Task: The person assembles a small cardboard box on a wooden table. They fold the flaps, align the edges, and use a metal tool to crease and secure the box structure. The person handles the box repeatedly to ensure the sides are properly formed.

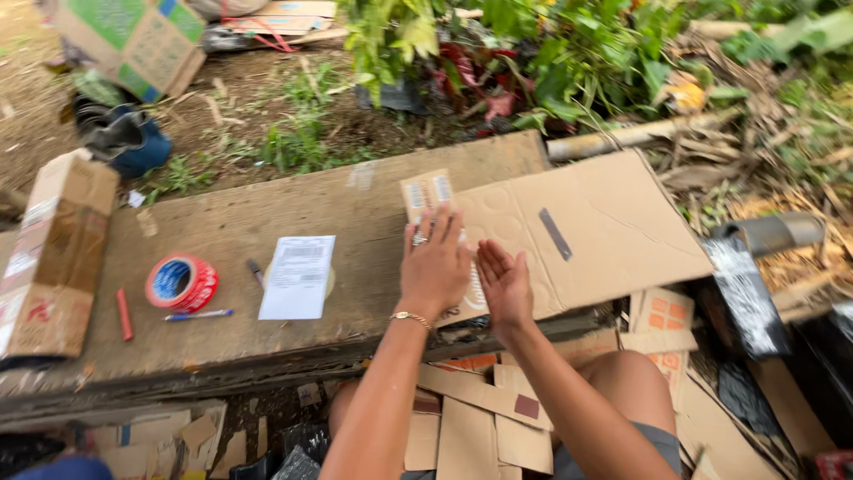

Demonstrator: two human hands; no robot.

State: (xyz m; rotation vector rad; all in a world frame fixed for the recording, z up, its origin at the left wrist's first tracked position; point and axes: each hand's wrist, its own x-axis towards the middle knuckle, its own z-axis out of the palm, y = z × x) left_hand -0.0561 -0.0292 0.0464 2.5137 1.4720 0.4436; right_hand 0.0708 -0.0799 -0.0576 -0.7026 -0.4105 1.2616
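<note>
Your left hand flat on cardboard on plank, right hand open on edge beside it, gripping nothing. Looks like flattening step; next probably firm press along fold, tape nearby.

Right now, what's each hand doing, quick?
Left hand: open, palm flat on the cardboard sheet, holding nothing.
Right hand: open, edge-on against the same cardboard beside the left, holding nothing.

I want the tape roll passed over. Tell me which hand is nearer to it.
Left. The left hand lies flat on the cardboard, right of the red tape roll with the paper slip between. The right hand is farther right.
</note>
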